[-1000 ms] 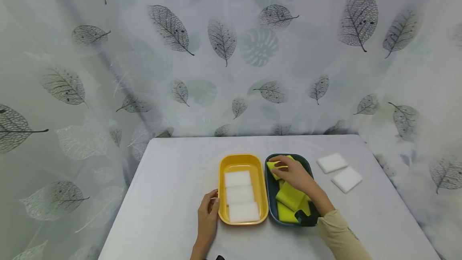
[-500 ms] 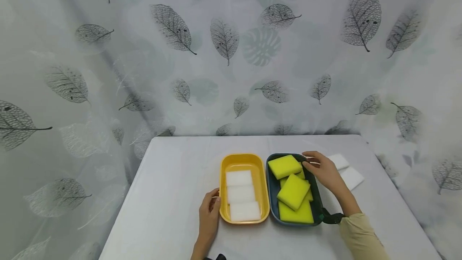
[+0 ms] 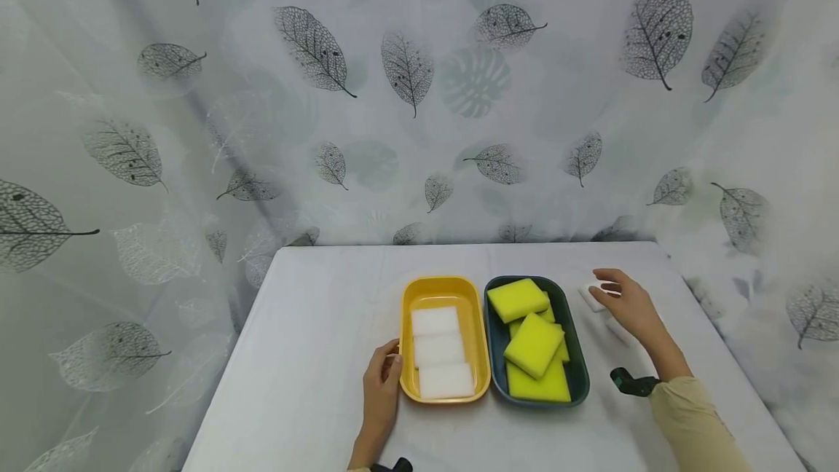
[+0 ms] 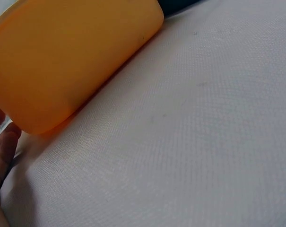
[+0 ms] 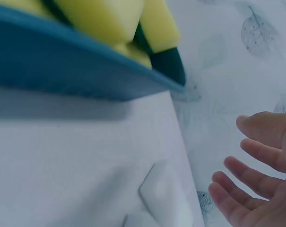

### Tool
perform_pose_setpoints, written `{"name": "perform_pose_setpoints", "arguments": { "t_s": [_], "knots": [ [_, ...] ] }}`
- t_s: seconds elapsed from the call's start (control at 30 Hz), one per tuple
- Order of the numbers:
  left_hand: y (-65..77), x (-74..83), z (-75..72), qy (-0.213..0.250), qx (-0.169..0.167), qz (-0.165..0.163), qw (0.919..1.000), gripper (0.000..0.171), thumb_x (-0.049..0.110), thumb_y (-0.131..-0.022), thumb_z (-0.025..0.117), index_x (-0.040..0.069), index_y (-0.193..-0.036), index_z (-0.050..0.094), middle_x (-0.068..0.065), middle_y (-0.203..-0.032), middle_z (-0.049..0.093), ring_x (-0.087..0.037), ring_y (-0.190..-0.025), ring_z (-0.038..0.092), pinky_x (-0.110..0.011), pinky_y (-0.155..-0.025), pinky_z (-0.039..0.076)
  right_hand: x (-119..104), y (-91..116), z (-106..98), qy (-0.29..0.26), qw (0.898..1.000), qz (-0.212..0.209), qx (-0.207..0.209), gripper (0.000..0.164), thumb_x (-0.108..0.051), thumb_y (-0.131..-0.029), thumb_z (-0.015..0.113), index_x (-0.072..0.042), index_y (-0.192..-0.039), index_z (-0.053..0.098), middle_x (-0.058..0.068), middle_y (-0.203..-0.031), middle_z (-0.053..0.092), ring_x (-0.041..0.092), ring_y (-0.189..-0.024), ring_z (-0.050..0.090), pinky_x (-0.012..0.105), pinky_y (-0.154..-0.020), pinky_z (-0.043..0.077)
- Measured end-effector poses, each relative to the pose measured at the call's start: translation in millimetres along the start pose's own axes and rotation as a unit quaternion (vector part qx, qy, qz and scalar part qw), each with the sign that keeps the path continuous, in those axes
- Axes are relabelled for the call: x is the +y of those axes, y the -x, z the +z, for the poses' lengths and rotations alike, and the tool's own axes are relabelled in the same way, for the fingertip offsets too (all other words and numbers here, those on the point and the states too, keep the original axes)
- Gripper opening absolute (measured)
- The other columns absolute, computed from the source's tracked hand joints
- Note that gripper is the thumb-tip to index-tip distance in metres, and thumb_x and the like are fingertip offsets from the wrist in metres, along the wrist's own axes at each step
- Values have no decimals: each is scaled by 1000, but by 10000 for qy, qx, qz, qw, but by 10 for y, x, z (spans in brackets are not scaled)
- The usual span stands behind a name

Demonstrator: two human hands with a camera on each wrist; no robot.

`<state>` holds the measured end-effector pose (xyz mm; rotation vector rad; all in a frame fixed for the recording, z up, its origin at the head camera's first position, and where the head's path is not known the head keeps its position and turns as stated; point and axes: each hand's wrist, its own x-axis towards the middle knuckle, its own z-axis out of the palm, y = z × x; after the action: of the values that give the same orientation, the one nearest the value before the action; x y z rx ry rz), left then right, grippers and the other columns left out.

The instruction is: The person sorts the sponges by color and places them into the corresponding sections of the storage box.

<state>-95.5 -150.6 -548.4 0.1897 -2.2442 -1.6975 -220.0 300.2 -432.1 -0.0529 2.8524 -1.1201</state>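
Note:
My left hand (image 3: 381, 392) rests against the left side of a yellow tray (image 3: 483, 355); in the left wrist view its fingertips touch the tray's wall. Several white sponges (image 3: 438, 350) lie in a column inside that tray. My right hand (image 3: 633, 309) hovers over two white sponges (image 3: 593, 299) at the right of the table, partly covering them. In the right wrist view its fingers (image 5: 254, 177) are spread, with nothing between them, apart from the white sponges (image 5: 165, 196). A dark blue tray (image 3: 578, 377) holds several yellow sponges (image 3: 534, 347) in a loose pile.
The two trays stand side by side on a white-covered table (image 3: 295, 355). A leaf-printed curtain (image 3: 419, 122) hangs behind the table and along its sides. A black wrist camera (image 3: 632, 383) is strapped to the right wrist.
My right hand has moved right, from above the yellow sponges in the dark blue tray, past its rim, to over the white sponges. The left hand stays at the yellow tray.

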Motion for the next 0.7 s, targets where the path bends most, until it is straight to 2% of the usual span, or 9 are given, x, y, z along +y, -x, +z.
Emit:
{"name": "perform_pose_setpoints", "arguments": {
  "t_s": [0.13,0.33,0.53,0.7],
  "knots": [
    [4,13,15,74,48,-34,10000,28,21,-104,64,18,-132,69,-3,-123,71,-8,-91,63,-18,-79,51,140,-64,-51,34,10000,14,-24,61,-32,-109,54,8,-153,38,40,-153,40,60,-136,45,69,-106,46],
    [2,0,11,-67,5,-82,9999,27,25,-105,62,22,-131,69,0,-118,71,-5,-89,61,-18,-79,50,298,-166,-86,374,9992,-61,-91,62,-29,-108,56,11,-151,37,44,-152,37,63,-134,42,72,-105,43],
    [2,-34,3,-115,-37,-30,9999,28,28,-106,61,23,-132,68,-1,-118,70,-6,-89,62,-19,-78,51,434,-234,-118,747,9970,-95,-188,64,-24,-105,60,18,-148,35,49,-148,34,66,-135,35,75,-108,35],
    [1,-28,-1,-124,-57,-15,9999,27,26,-106,61,23,-132,68,-1,-118,70,-6,-90,62,-19,-79,51,568,-234,-141,950,9947,145,-360,70,-25,-103,61,21,-147,32,51,-146,32,67,-134,33,76,-109,34]
  ]
}}
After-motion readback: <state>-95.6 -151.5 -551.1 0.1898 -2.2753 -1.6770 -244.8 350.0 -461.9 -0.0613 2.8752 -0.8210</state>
